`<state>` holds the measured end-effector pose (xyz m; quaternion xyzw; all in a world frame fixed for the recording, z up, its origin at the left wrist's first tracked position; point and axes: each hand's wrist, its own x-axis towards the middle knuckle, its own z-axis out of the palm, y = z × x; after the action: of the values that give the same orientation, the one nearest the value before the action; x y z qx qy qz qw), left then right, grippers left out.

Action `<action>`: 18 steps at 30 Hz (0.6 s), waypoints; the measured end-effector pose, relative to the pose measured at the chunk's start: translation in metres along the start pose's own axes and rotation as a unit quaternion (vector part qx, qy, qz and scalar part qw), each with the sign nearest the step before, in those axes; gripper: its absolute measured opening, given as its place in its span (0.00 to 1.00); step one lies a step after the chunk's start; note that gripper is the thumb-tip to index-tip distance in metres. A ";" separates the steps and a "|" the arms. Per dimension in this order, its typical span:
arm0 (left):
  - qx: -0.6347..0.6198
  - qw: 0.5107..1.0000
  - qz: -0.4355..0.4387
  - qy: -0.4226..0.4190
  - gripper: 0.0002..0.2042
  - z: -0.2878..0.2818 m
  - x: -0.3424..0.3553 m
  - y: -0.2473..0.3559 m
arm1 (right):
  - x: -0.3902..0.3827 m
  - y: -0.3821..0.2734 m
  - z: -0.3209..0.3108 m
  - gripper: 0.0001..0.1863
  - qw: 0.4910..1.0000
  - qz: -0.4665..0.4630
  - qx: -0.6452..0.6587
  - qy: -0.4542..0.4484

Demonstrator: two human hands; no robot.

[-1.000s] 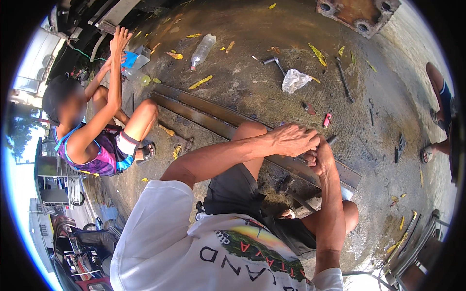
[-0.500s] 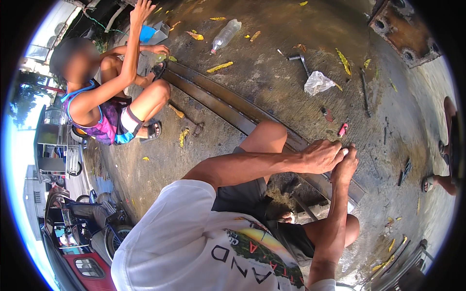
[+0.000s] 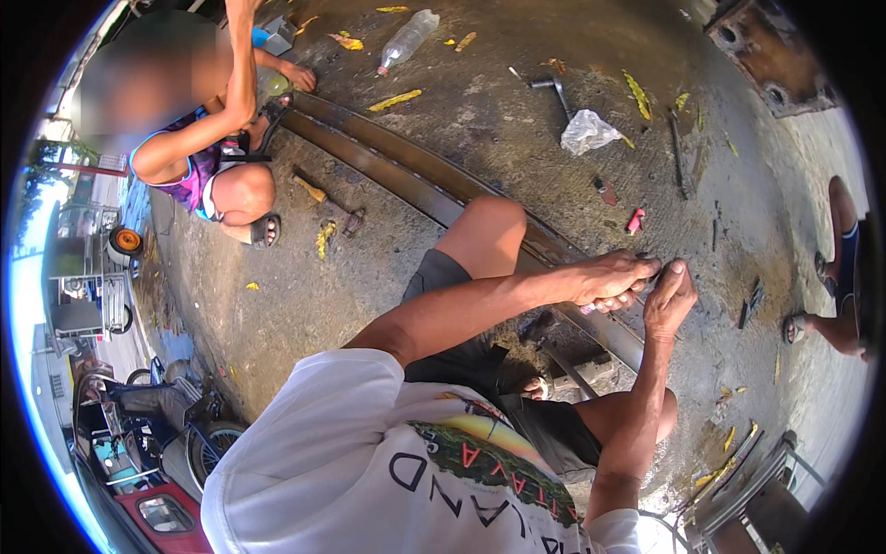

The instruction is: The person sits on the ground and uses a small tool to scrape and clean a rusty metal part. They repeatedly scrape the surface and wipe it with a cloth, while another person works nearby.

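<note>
My left hand point(image 3: 616, 283) is closed, its fingers curled round something mostly hidden; a small pinkish bit shows below them. Facing it, my right hand point(image 3: 671, 297) has thumb and fingers pinched together. A small dark piece point(image 3: 652, 275) shows between the two hands, too small to name. Both hands are held just above the near end of a pair of long brown steel bars point(image 3: 388, 175), which slant from the upper left and pass beyond my bent knee. A pink lighter-like object point(image 3: 636, 220) lies on the ground beyond my hands.
A person point(image 3: 194, 166) crouches at the bars' far end, near a wooden-handled hammer point(image 3: 318, 192). Beyond lie a plastic bottle point(image 3: 408, 42), a bent metal tool point(image 3: 557, 90) and a clear plastic bag point(image 3: 588, 133). A rusty plate with holes point(image 3: 768, 57) stands upper right; another person's legs point(image 3: 835, 268) are at right.
My hands have moved slightly apart, showing the dark piece between them. The crouching person has leaned forward and lowered the raised arm. The whole view has shifted a little.
</note>
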<state>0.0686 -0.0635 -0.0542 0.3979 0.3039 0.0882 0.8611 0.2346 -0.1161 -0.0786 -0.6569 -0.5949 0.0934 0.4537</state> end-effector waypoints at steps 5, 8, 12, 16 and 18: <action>0.208 0.954 0.202 0.079 0.23 -0.023 0.013 0.004 | 0.000 -0.016 0.004 0.16 0.896 0.256 0.349 -0.101; 0.125 0.983 0.111 0.079 0.21 -0.031 0.006 0.015 | 0.005 -0.020 -0.002 0.08 0.886 0.226 0.385 -0.125; 0.092 0.990 0.054 0.088 0.21 -0.025 0.003 0.021 | 0.003 -0.011 -0.017 0.11 0.894 0.201 0.379 -0.132; 0.065 0.990 0.065 0.106 0.21 -0.025 0.003 0.026 | 0.011 -0.026 -0.015 0.14 0.863 0.266 0.410 -0.129; 0.084 0.988 0.070 0.112 0.22 -0.026 0.004 0.025 | 0.013 -0.021 -0.018 0.17 0.830 0.346 0.397 -0.184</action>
<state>0.0584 -0.0296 -0.0503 0.4767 0.3762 0.1668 0.7768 0.2358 -0.1158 -0.0477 -0.5534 -0.3125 0.5919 0.4957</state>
